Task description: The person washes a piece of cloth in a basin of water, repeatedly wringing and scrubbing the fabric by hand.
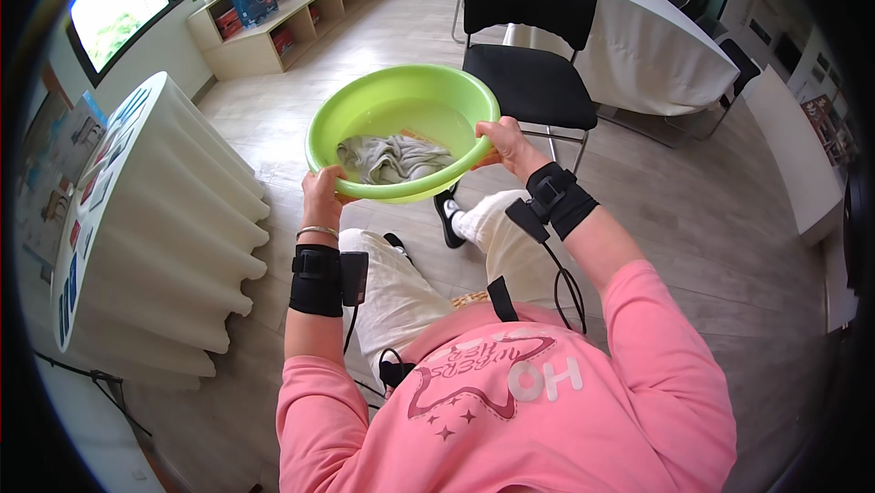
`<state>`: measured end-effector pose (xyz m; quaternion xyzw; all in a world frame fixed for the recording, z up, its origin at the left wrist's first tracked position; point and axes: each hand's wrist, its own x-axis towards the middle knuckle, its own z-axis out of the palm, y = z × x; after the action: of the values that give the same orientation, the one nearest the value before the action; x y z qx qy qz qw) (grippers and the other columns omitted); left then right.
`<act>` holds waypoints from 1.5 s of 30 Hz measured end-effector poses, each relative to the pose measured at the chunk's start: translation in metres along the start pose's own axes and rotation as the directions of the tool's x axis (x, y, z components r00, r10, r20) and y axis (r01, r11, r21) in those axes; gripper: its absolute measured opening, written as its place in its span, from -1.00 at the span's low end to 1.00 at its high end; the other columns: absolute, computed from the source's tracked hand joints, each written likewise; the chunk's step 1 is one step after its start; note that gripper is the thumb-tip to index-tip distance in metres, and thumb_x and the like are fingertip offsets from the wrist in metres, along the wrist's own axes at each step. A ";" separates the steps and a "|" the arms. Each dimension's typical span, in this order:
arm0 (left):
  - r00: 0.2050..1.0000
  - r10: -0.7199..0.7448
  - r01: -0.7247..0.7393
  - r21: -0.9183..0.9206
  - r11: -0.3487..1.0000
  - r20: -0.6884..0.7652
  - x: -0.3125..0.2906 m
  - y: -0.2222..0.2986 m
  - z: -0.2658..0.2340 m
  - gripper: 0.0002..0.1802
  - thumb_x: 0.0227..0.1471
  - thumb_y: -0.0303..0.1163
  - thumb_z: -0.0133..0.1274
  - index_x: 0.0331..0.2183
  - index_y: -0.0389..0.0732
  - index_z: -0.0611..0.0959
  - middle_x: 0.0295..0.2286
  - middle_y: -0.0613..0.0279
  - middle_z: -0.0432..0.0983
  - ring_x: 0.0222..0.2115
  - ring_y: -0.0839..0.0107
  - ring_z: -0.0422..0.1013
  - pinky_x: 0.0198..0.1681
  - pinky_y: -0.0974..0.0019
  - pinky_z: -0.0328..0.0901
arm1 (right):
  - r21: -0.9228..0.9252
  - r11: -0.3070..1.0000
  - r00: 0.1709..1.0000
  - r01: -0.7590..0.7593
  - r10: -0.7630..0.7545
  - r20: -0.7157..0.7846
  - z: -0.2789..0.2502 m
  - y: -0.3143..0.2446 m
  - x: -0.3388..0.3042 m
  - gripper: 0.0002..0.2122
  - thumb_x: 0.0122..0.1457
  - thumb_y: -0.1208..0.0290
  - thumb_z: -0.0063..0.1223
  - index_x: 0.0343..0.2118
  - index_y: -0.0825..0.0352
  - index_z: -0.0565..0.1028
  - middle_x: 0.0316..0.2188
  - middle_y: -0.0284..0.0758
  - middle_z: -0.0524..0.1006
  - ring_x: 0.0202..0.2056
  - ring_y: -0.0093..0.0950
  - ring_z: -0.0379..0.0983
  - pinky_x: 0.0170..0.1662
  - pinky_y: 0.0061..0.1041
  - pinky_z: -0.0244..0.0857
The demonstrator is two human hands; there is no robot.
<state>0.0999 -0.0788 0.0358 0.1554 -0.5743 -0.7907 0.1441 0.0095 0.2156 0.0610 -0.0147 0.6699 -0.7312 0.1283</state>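
A round lime-green plastic basin [401, 190] is held out in front of me, above the floor, with its inside facing me. My left hand [324, 190] grips the near left part of its rim. On the right side, my right hand [510, 147] is closed around the rim, the thumb on top. A crumpled grey cloth [392, 158] lies on the basin's bottom, toward the near side. Something small and orange-brown shows beside the cloth, too little of it to name. The fingers under the rim are partly hidden.
A black chair [529, 83] stands just beyond the basin to the right. To the left is a table with a white cloth [173, 247], flat items on top. A long white-draped table [629, 46] and low wooden shelves [301, 19] stand farther off. Cables hang from my wrist bands.
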 end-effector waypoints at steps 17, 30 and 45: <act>0.994 -0.065 0.064 -0.013 0.998 -0.090 0.002 -0.012 -0.010 -0.69 -0.33 -0.53 -0.03 -0.41 -0.41 0.33 -0.53 0.05 0.31 -0.61 0.19 0.38 -0.60 0.08 0.40 | -0.032 0.999 0.999 -0.003 0.005 0.033 0.008 0.011 0.011 -0.67 -0.18 0.50 -0.10 -0.36 0.68 0.30 -0.55 -0.04 0.43 -0.61 -0.23 0.47 -0.60 -0.33 0.46; 0.988 -0.148 0.146 -0.028 0.989 -0.052 0.052 -0.059 -0.010 -0.80 -0.34 -0.46 -0.03 -0.53 -0.33 0.40 -0.60 0.18 0.29 -0.65 0.33 0.29 -0.62 0.22 0.31 | 0.006 0.997 0.995 -0.082 0.082 -0.050 0.004 0.056 0.059 -0.71 -0.20 0.50 -0.06 -0.40 0.63 0.37 -0.56 -0.09 0.45 -0.61 -0.28 0.47 -0.67 -0.33 0.42; 0.821 -0.496 0.476 -0.141 0.868 -0.282 0.147 -0.327 -0.075 -0.55 -0.51 -0.72 -0.17 -0.36 -0.34 0.44 -0.49 0.21 0.36 -0.49 0.31 0.30 -0.47 0.37 0.21 | 0.235 0.888 0.847 -0.395 0.451 -0.282 -0.017 0.347 0.148 -0.57 -0.23 0.69 -0.12 -0.16 0.42 0.30 -0.32 -0.23 0.42 -0.32 -0.39 0.39 -0.28 -0.51 0.29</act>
<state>-0.0191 -0.1053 -0.3092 0.4138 -0.4600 -0.7850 0.0308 -0.0785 0.1777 -0.3040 0.2666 0.6042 -0.7305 0.1738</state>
